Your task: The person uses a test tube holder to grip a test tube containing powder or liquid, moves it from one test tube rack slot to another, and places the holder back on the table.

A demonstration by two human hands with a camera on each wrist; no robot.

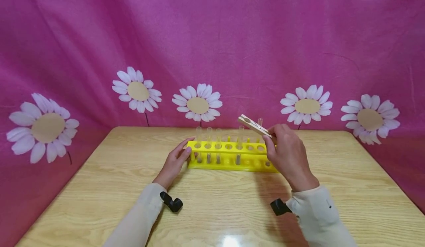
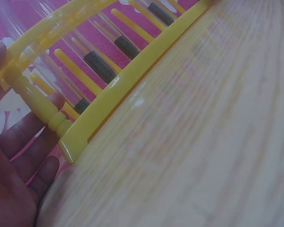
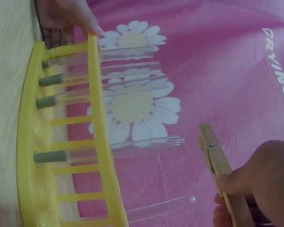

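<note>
A yellow test tube rack (image 1: pixel 212 167) stands on the table, holding three glass test tubes (image 2: pixel 100 67) at its left, another test tube (image 1: pixel 241 132) past the middle and one more (image 3: pixel 163 208) at its right end. Dark matter shows in the bottoms of several tubes. My left hand (image 1: pixel 172 164) grips the rack's left end, thumb at the top bar and fingers by the end post (image 2: pixel 38 101). Above the rack's right part, my right hand (image 1: pixel 290 156) pinches a wooden test tube clamp (image 3: pixel 222 165), which is apart from the tubes and hides none of their rims in the right wrist view.
A wood-grain table (image 1: pixel 212 210) lies under the rack. Behind it hangs a pink cloth (image 1: pixel 232 47) printed with white daisies (image 1: pixel 197 105). Black camera mounts (image 1: pixel 280 207) sit at both wrists.
</note>
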